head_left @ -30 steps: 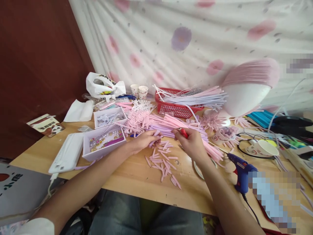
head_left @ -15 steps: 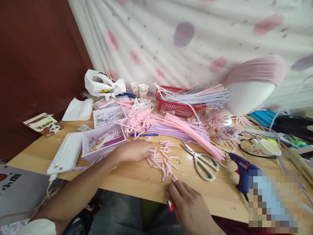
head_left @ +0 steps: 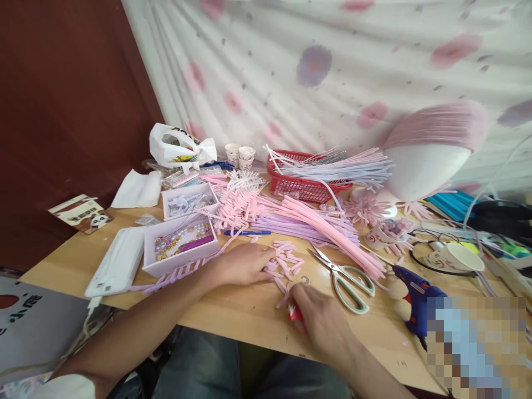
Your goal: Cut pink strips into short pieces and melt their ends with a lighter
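Note:
My left hand [head_left: 243,264] lies palm down on the wooden table [head_left: 245,318], its fingers curled over the left side of a heap of short pink pipe-cleaner pieces [head_left: 286,263]. My right hand [head_left: 318,318] rests near the front edge, closed on a small red object [head_left: 294,315], with its fingertips touching the lowest pink pieces. Scissors [head_left: 344,274] with pale green handles lie just right of the heap. Long pink and purple pipe cleaners [head_left: 307,219] stretch behind it.
A blue glue gun [head_left: 415,293] lies at the right. White boxes [head_left: 180,244] of beads and a white lid [head_left: 116,263] stand left. A red basket [head_left: 305,185], paper cups [head_left: 240,155], a blue pen [head_left: 247,233] and a white foam shape [head_left: 424,166] sit behind.
My right hand left the long pipe cleaners, dropped to the front edge, then came forward to the heap's lower side. My left hand slid right, pushing the short pieces closer together.

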`<state>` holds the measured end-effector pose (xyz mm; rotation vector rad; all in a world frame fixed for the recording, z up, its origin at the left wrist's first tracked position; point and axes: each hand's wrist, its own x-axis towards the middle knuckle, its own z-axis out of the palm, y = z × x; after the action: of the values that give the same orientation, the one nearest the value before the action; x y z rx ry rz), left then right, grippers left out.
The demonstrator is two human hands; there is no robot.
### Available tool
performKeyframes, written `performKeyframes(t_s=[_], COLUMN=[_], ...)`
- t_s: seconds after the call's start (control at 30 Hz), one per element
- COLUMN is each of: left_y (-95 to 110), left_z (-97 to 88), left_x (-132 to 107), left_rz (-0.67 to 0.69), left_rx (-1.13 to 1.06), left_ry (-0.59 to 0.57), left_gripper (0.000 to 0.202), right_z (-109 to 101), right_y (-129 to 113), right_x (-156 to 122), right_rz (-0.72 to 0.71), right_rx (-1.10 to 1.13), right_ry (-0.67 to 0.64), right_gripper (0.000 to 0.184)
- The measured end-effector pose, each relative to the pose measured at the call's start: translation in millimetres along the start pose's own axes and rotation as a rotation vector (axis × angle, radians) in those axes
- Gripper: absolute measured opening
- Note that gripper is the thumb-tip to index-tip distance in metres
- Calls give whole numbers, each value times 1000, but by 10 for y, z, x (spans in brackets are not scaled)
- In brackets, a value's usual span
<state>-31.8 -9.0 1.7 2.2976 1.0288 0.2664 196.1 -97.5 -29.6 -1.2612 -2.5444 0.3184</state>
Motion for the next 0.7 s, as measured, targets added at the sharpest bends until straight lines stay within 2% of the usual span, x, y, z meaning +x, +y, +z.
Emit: performKeyframes(t_s=[0.1, 0.2, 0.27, 0.4, 0.5, 0.63, 0.7], left_y=[50, 87, 85, 1, -60, -86, -99], left_z=[52, 77, 77, 34, -42, -166, -200], left_x=[31, 74, 96, 115, 110, 88, 84], left_rz=[1, -30, -93, -191, -223, -259, -283], left_rx=[-1, -14, -39, -95, -169, -278, -363], left_ry=[22, 45, 106, 278, 369, 462, 474], left_gripper=[14, 15, 17, 17, 20, 26, 26], right_z=[90, 94, 47, -62, -70, 19, 58], right_y=[-115, -64, 35, 181, 158, 49, 35], right_x=[-83, 54, 211, 427, 447, 489, 567], right_rz=[-47, 41, 141, 239, 177, -12, -27], right_rx=[-36, -116, -164, -216, -187, -145, -191], right_ry=[-86, -95, -71, -2, -2, -112, -125], right_gripper=[6, 15, 7, 12, 13, 8, 9])
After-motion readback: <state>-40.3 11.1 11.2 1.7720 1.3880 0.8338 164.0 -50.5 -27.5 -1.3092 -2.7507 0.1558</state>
